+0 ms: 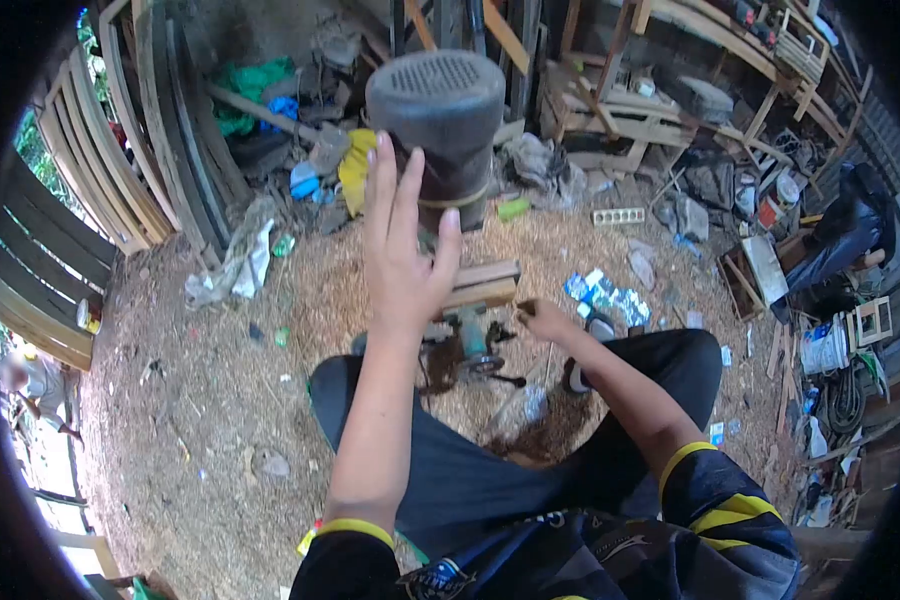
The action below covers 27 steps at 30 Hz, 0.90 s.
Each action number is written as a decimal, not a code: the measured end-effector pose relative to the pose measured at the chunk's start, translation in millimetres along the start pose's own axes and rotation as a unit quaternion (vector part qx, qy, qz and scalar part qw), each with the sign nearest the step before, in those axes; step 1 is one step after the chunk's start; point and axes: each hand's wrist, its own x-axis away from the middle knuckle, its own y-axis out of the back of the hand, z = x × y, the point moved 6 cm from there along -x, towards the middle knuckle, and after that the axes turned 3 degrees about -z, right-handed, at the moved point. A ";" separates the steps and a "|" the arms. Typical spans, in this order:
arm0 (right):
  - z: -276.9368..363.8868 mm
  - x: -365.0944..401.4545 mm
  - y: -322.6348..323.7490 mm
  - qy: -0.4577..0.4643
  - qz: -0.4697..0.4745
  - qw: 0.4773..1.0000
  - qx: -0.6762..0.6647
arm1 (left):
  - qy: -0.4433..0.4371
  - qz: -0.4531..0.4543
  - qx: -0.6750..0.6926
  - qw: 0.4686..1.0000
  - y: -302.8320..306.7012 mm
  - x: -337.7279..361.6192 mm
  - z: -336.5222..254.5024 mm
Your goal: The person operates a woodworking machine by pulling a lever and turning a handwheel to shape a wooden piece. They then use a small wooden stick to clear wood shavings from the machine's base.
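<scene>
A dark, cylindrical machine housing with a vented top (440,110) stands upright in front of me. My left hand (405,255) is raised against its near left side, fingers stretched out and thumb apart. Below it are wooden blocks (480,285) above a green metal base with a round wheel and a black-tipped lever (485,362), between my knees. To the right of the blocks, my right hand (548,322) has its fingers curled together beside a small dark part; what they hold, if anything, is too small to make out.
Wood shavings cover the ground (190,400). Crumpled plastic (610,295) lies right of the machine, near a white tray with holes (618,216). Timber frames (620,125) and scrap stand behind. Planks (100,160) lean at left, where another person (40,390) is outside.
</scene>
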 end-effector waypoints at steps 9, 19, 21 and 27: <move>257.3 -167.9 266.6 0.140 -0.277 0.860 -0.405 | 0.003 0.007 -0.058 0.998 -20.6 11.3 -18.8; 389.2 -204.1 331.5 0.161 -0.239 0.843 -0.454 | 0.000 0.053 -0.050 0.997 -45.3 24.5 -26.9; 387.6 -185.9 328.7 0.213 -0.243 0.821 -0.470 | 0.004 0.038 -0.052 0.998 -41.6 24.1 -21.3; 381.2 -162.8 337.5 0.237 -0.135 0.784 -0.557 | 0.034 0.038 -0.063 0.997 -31.0 19.5 -13.5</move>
